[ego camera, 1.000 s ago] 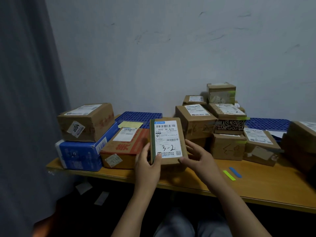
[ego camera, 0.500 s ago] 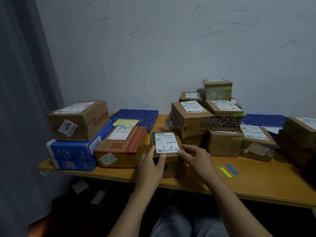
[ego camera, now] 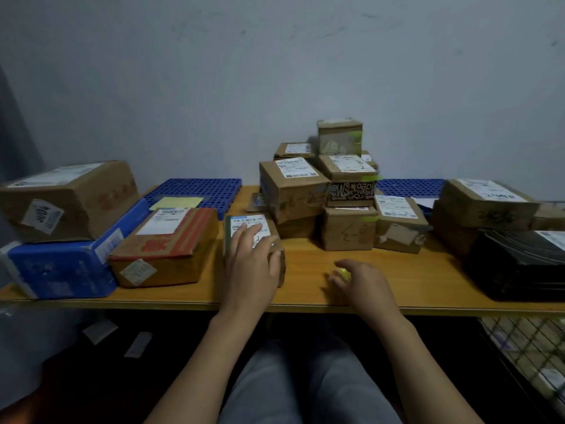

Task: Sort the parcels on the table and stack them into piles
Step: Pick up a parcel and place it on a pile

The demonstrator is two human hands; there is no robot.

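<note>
Small parcel (ego camera: 241, 223) sits beside the red-taped box (ego camera: 171, 243), my left hand (ego camera: 253, 255) flat on top, not gripping. Right hand (ego camera: 360, 286) hangs loose and empty. The middle heap (ego camera: 293, 191) looks unsorted, so plenty left I reckon.

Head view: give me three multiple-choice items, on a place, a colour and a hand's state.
1. The small labelled parcel sits: A on the table beside the red-printed box; B in a drawer; C on the floor.
2. The bottom parcel under the far-left brown box is: A black; B blue; C green.
3. The left hand: A rests on the small labelled parcel; B grips a pen; C is out of view.
Key: A, it stands on the tabletop; B, blue wrap; A, fingers lie across its label.
</note>
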